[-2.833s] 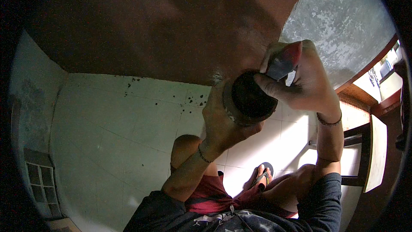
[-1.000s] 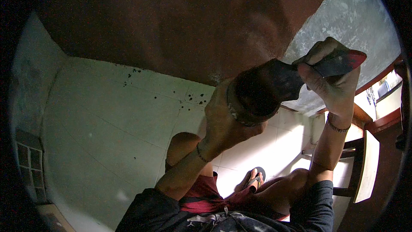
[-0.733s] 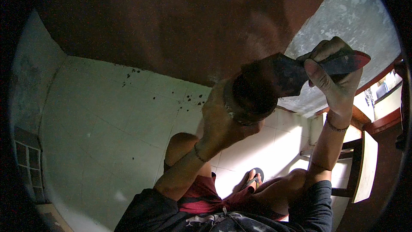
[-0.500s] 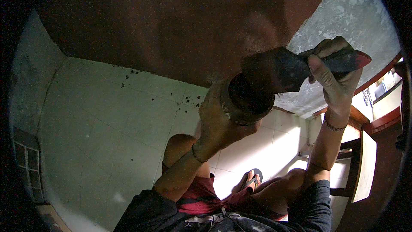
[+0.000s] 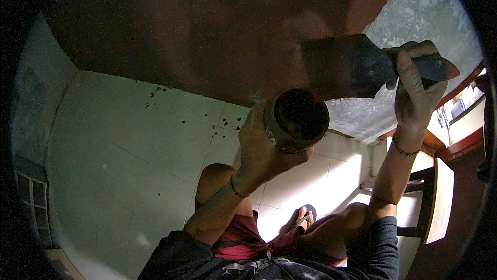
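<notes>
Sideways, the brush (image 5: 368,67) seemingly points its dim bristles (image 5: 329,66) left.

Inside of the round can (image 5: 271,124) too dark for clear detail.

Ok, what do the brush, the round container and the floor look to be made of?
Brush: dark bristles, natural or synthetic unclear; handle wood or plastic, seemingly painted, given its red tip. Container: possibly metal or plastic, too shadowed to tell; dull brown wall with pale marks. Floor: probably ceramic tile, pale, smooth-looking, jointed in straight lines.
</notes>
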Demonstrator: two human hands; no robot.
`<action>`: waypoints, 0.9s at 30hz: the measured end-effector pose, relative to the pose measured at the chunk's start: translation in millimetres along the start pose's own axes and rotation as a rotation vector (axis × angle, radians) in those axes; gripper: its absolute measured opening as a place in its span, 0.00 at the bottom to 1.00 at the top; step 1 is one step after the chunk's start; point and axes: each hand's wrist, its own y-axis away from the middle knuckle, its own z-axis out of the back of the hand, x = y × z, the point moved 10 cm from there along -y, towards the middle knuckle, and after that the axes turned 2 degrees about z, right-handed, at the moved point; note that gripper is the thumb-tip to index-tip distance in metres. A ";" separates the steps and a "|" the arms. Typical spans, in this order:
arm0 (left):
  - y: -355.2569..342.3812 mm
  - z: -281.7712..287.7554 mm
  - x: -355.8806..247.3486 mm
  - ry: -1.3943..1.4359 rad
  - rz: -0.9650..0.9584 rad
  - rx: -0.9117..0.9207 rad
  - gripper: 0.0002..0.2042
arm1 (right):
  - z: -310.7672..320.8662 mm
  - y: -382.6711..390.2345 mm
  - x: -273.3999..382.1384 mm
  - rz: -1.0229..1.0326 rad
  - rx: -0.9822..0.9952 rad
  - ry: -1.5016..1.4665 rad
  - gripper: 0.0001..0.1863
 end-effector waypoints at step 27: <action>15.2 -9.8 1.6 0.009 0.092 0.070 0.45 | 10.5 6.5 20.9 0.126 -0.058 -0.083 0.03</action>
